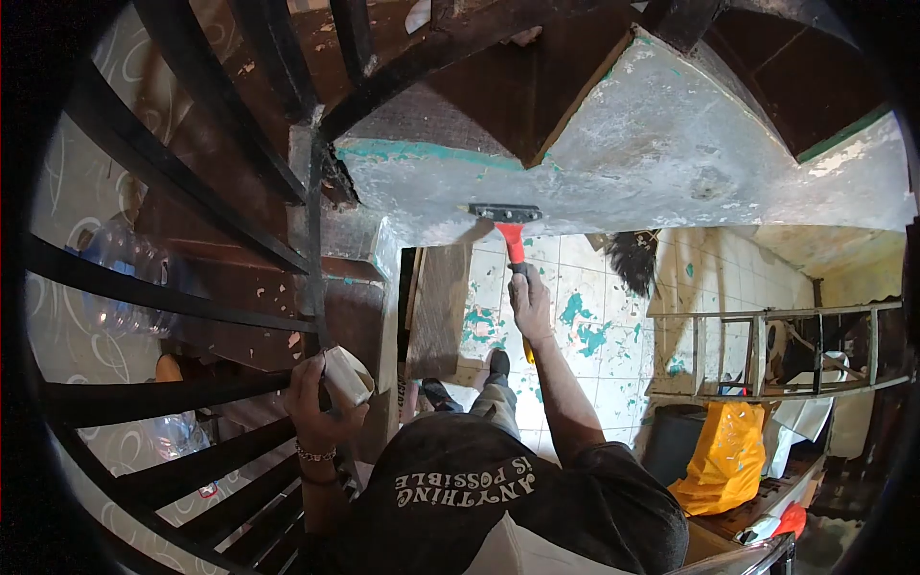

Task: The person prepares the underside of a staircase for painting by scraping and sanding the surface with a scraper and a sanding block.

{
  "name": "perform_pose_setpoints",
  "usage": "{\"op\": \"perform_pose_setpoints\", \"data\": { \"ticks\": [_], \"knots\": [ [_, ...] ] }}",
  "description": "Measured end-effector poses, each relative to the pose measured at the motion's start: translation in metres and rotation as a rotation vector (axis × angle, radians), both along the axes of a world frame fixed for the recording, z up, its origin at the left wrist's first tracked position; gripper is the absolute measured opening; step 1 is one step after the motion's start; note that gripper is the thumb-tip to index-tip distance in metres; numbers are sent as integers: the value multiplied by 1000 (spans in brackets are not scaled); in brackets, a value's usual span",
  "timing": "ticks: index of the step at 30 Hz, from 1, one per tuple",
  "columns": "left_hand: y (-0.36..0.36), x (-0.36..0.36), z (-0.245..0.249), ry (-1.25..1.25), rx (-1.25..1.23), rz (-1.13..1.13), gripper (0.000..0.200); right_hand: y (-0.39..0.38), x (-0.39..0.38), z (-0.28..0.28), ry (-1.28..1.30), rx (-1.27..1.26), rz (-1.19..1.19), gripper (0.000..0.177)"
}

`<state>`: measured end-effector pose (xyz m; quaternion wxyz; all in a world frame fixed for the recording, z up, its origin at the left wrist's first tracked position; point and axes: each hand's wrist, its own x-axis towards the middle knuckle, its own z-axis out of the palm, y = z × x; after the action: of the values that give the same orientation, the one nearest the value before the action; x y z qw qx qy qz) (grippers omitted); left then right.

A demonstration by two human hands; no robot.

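My right hand (532, 302) is closed round the handle of a scraper (512, 233) with a red neck and a wide dark head. The scraper's head lies against the grey, patchy underside wall (431, 196) of the staircase, near its lower edge. At the left, my left hand (321, 398), with a bracelet at the wrist, is curled round a pale, hollow-looking piece (348, 378) like folded cardboard or sandpaper. That hand is beside the dark curved railing bars (172, 398). The far side of its grip is hidden.
Teal paint flakes (589, 335) lie on the white tiled floor (613, 383). A ladder (762, 355) lies across the right, near an orange bag (728, 455) and a dark bin (674, 443). A brown board (441, 311) leans below the wall. Plastic bottles (120, 278) stand behind the railing.
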<state>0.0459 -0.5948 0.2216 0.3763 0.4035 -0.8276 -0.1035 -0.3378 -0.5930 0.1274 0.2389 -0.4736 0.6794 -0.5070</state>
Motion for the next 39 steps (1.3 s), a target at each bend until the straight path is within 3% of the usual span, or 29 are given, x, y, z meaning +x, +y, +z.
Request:
{"op": "perform_pose_setpoints", "data": {
  "ticks": [4,6,10,15,39],
  "knots": [
    [0,-2,5,0,7,4,79,4,-3,-16,-68,7,-34,30],
    [2,0,0,-20,-3,20,80,0,-6,-14,66,-7,-22,31],
    [0,3,-5,21,20,-5,81,7,0,7,-18,67,-47,27],
    [1,1,-5,-5,-14,12,81,2,-6,-5,98,6,-35,26],
    [2,-4,1,-2,-10,21,79,3,2,4,23,31,-39,26]
  ]
}}
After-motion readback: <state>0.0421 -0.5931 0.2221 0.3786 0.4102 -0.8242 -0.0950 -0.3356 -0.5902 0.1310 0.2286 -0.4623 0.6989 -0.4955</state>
